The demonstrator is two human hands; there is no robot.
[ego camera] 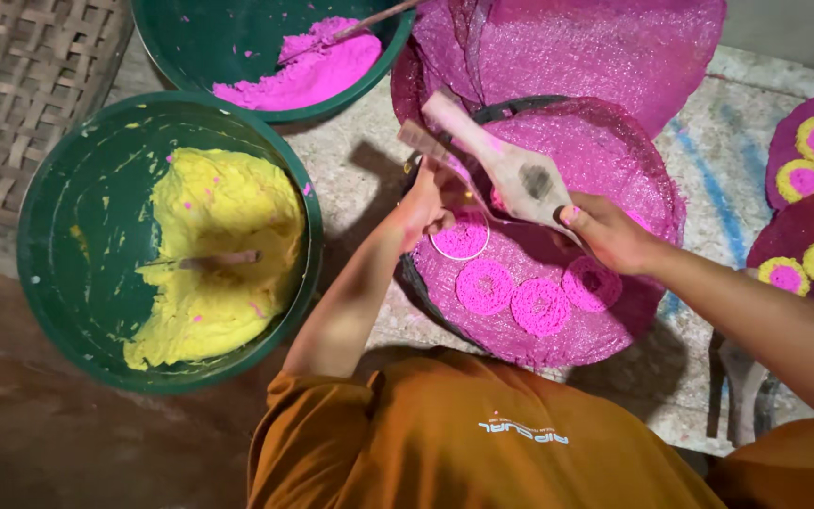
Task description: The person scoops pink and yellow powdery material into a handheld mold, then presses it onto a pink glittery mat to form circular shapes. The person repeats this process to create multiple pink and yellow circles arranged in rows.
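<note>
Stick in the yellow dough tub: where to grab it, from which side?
Grip the bare right end of the stick, coming from above on the right. It lies nearly flat on the yellow dough, its left end smeared and sunk in; the green tub wall blocks low approaches.

The round mesh tray (614, 160) sits at centre, with four dough rings (539, 303) on its six o'clock part. The wooden press (511, 165) lies above them. At nine o'clock stands a tub of dough (167, 240), another tub (266, 52) at eleven. Filled trays (807, 236) lie at three o'clock.
</note>
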